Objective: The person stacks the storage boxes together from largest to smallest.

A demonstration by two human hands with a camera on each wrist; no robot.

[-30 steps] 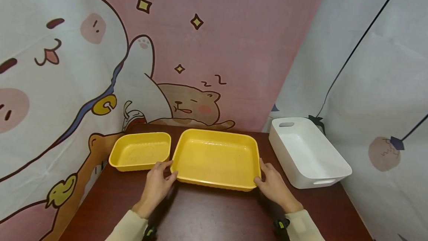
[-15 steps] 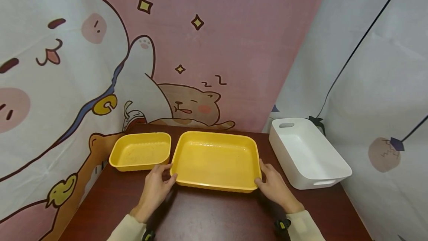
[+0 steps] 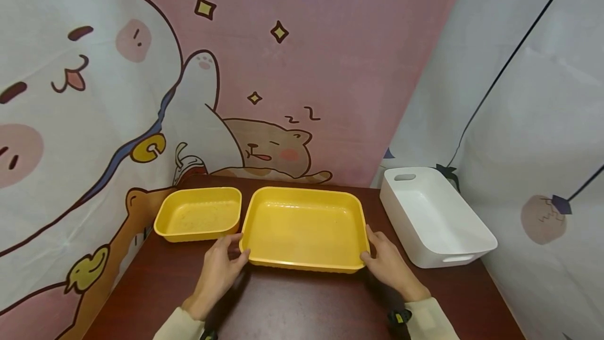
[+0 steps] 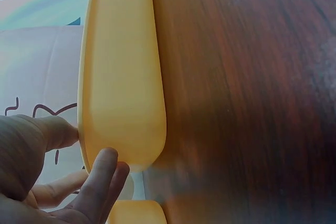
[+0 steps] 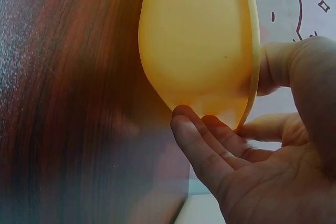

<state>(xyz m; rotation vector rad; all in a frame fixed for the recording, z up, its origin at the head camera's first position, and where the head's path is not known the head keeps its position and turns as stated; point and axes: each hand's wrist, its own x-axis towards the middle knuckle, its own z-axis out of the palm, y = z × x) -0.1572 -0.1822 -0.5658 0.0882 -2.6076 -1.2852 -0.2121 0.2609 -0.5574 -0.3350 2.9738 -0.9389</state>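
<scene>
On my head feed the biggest thing is a printed backdrop (image 3: 354,67), pink and white, with a white cat (image 3: 94,93) and a sleeping tan cat (image 3: 283,146). Below it I have one dark red-brown tabletop (image 3: 302,308) carrying three containers: two yellow, one white.

The large yellow tray (image 3: 304,230) is the widest, in the middle of the tabletop, its glossy floor in view from wall to wall. I can't tell whether its whole base rests on the surface. Next comes the white bin (image 3: 439,219), near it on the right, a slot handle at each end and its pale floor in sight. The small yellow tray (image 3: 200,216) sits just beside the large one on the left, faint marks on its floor.

Two hands, partly curled, grip the large yellow tray: the left hand (image 3: 218,266) pinches the rim at the near left corner, the right hand (image 3: 389,264) the near right corner. My wrist feeds show fingertips against its outer walls. Behind the hands I count two cream sleeves (image 3: 431,319) and two dark wristbands (image 3: 399,317). Three yellow sparkles (image 3: 205,8) are printed on the pink.
</scene>
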